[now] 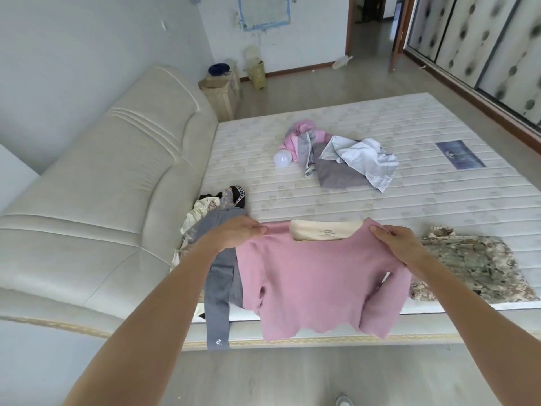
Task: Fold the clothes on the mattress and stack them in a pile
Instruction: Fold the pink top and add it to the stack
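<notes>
Pink and soft, the pink top (316, 282) hangs in the air over the near edge of the mattress (380, 200). The left hand (237, 234) pinches one shoulder and the right hand (395, 244) pinches the other, so each grip is closed tight on the cloth. A cream lining with a small label shows at the neck; the words are too small to read. Behind the top, near the left hand, a grey garment (222, 291) hangs over the bed edge beside some crumpled clothes. To the right lies a folded camouflage garment (468, 268). Farther back a heap of clothes (339, 159) in pink, grey and pale blue sits on the mattress, with a white ball (282, 160), perhaps a bulb, touching it.
</notes>
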